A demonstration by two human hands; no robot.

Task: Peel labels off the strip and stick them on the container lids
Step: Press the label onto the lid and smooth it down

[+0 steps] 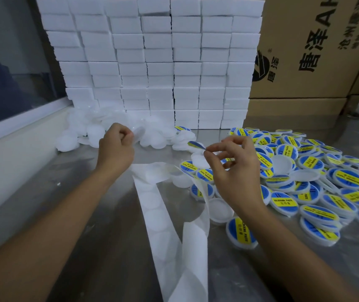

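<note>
Right hand [233, 168] pinching a blue-and-yellow label [196, 144]; left hand [116, 147] gripping a blank white lid [139, 132].
The spent backing strip [167, 216] trails along the steel desk [87, 247] between the forearms. Labelled lids [318, 182] heap at right, unlabelled lids [91, 131] beyond the left hand, before stacked white boxes [152, 62] and cartons [318, 46].

Even cool light, soft table [100, 225] glare, wide-angle edge bending.
</note>
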